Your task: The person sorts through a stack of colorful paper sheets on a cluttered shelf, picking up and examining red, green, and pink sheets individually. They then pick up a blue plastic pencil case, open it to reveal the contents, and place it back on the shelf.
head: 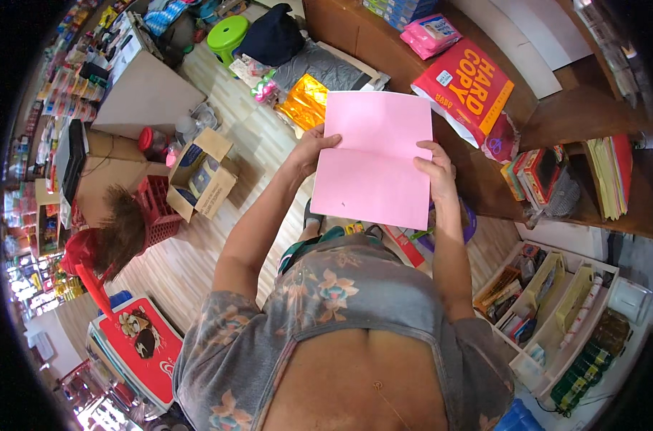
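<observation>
Pink paper (pixel 372 183) is held up in front of my body, with a line across its middle that could be a fold or an overlapping edge. My left hand (pixel 314 148) grips its left edge, thumb on top and fingers behind. On the opposite edge, my right hand (pixel 437 164) pinches the sheet with bent fingers over the front. A small dark mark shows near the paper's lower edge. Beyond my right hand, a red and yellow Hard Copy paper wrapper (pixel 464 89) lies on a brown wooden shelf (pixel 466 178).
An open cardboard box (pixel 213 178) stands on the floor at left, beside a red plastic crate (pixel 162 215) and a broom (pixel 119 231). Further off is a green stool (pixel 228 35). A white divided organizer (pixel 542 301) sits at right. Orange foil packaging (pixel 305 102) lies behind the paper.
</observation>
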Available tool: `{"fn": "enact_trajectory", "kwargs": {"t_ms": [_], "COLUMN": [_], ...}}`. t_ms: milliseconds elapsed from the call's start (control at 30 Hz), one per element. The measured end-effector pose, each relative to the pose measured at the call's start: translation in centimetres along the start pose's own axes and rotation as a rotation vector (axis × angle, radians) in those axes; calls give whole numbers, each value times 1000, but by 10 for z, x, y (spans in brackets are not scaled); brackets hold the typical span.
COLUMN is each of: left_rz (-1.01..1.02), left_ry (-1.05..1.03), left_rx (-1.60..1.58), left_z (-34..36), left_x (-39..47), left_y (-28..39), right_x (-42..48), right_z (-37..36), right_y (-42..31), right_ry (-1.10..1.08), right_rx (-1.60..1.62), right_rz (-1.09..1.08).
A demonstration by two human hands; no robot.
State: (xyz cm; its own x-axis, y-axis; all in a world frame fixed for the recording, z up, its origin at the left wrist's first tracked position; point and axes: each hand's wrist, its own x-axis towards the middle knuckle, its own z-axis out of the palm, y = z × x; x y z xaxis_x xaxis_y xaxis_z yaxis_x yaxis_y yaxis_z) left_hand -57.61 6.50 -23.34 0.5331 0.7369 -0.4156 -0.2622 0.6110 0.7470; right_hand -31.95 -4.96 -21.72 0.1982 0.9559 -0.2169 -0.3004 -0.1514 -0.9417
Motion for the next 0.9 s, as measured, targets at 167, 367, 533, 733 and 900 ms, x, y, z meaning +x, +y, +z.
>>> {"fn": "enact_trajectory", "kwargs": {"t_ms": [167, 367, 533, 733, 900], "left_rz": [417, 582, 235, 42, -4], "left_ry": [340, 476, 98, -146, 197], "left_rx": [477, 313, -308, -409, -394], "left_z": [-56, -8, 17, 23, 9], "left_x": [47, 35, 22, -36, -41], "left_y": [1, -7, -56, -39, -15], "right_x": [38, 31, -4, 3, -3], "right_z": [-35, 60, 145, 145, 164], "right_y": [-47, -77, 1, 19, 51], "right_ry": [289, 383, -344, -142, -201], "right_rx": [-432, -1247, -1299, -1193, -978], "right_rz": [-318, -697, -547, -509, -419]}}
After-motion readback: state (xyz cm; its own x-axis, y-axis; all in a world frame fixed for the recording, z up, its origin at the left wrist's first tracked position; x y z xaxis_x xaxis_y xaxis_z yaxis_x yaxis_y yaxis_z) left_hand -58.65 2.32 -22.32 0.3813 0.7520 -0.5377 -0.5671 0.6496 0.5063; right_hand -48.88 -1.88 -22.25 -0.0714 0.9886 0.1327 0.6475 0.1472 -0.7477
